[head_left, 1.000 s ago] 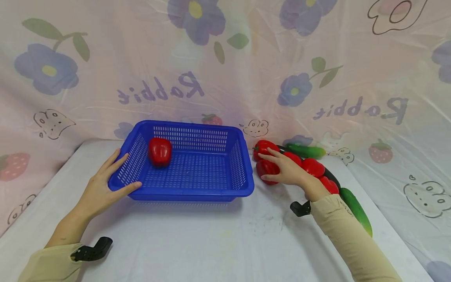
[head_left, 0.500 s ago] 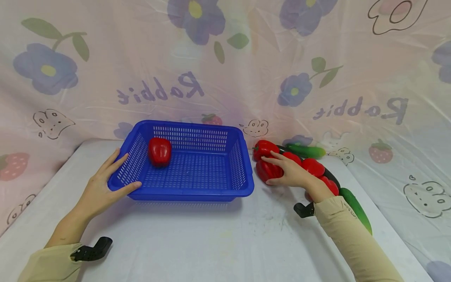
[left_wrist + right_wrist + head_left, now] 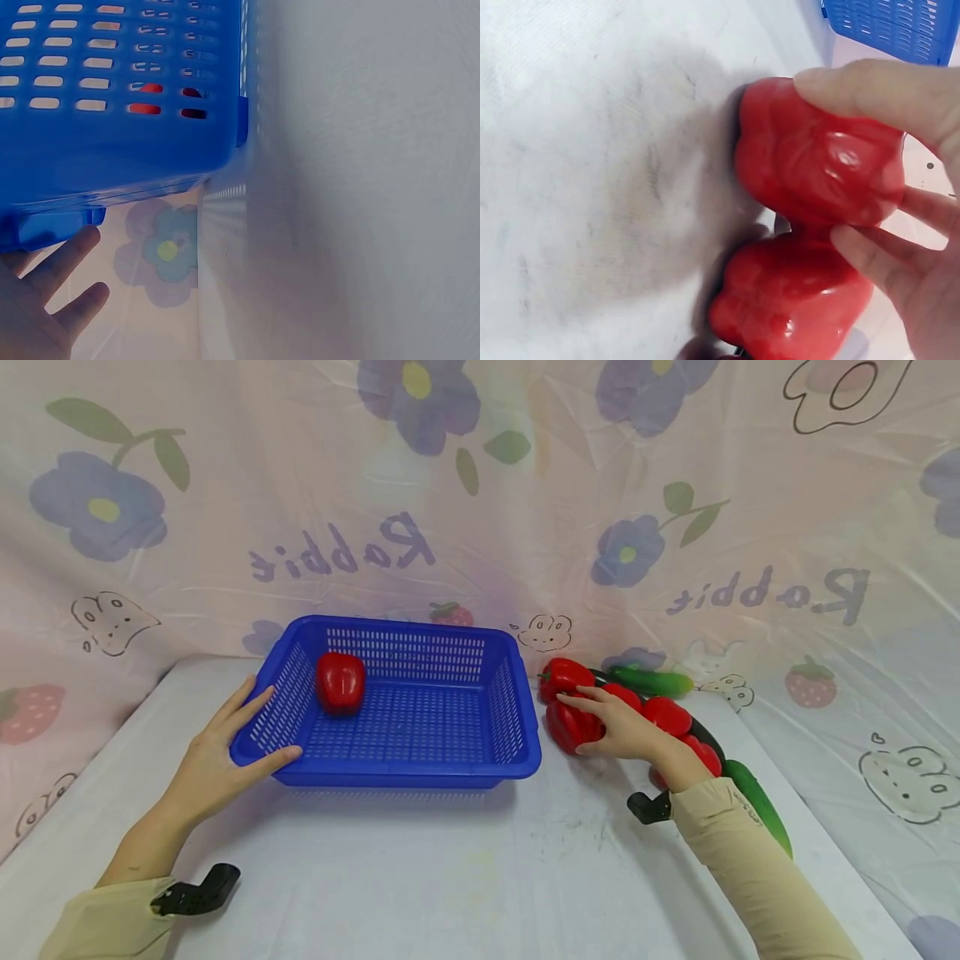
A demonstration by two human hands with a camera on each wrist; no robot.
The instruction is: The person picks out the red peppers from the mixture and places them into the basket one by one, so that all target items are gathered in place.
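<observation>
My left hand (image 3: 213, 756) rests against the left end of a blue plastic basket (image 3: 390, 769), fingers spread and fairly straight, thumb lying over the front rim. Inside the basket, toward its left wall, is a red bell pepper (image 3: 341, 683). To the right of the basket my right hand (image 3: 622, 727) holds another red bell pepper (image 3: 567, 727), which is still on the table. The right wrist view shows the thumb on one side of this pepper (image 3: 817, 161) and fingers on the other. A neighbouring red bell pepper (image 3: 787, 300) lies close to it.
Behind my right hand are another red bell pepper (image 3: 566, 677), several more red vegetables (image 3: 666, 716), a cucumber (image 3: 651, 681) and, nearer the right edge, a second cucumber (image 3: 757, 806). Dark slender vegetables (image 3: 707, 739) lie among them. A printed curtain (image 3: 480, 510) hangs behind the white table (image 3: 420, 877).
My right hand has shifted slightly right, and its thumb and fingers have closed around the near red bell pepper. My left hand and the basket have stayed still.
</observation>
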